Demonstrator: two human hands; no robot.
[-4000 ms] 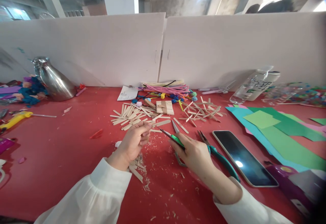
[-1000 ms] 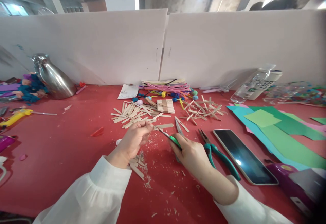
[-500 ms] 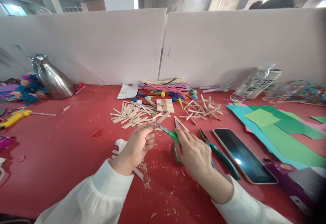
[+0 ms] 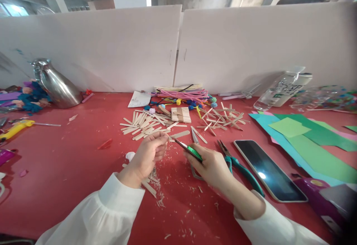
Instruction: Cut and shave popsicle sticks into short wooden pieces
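Observation:
My left hand point(image 4: 150, 154) is closed in a pinch on a wooden craft stick point(image 4: 181, 134), whose free end points right. In my right hand point(image 4: 210, 165) is a green utility knife point(image 4: 194, 153), fingers wrapped round its handle. The blade reaches left to the stick, close to my left fingertips; whether it touches the wood I cannot tell. Wood shavings point(image 4: 160, 196) and several cut stick pieces point(image 4: 149, 188) lie on the red table below my left hand. Scissors point(image 4: 194, 137), partly hidden, lie beyond my right hand.
Loose craft sticks point(image 4: 143, 124), a stick bundle point(image 4: 180, 115) and pipe cleaners point(image 4: 182, 94) lie ahead. Teal-handled pliers point(image 4: 245, 172) and a phone point(image 4: 269, 170) are on the right, near coloured paper point(image 4: 304, 144). A steel jug point(image 4: 60, 85) and yellow glue gun point(image 4: 18, 129) stand left.
The knife has turned in my right hand, its handle now lower right and its edge view darker. The craft stick has tilted flatter, its free end lower. My left hand shifted slightly left.

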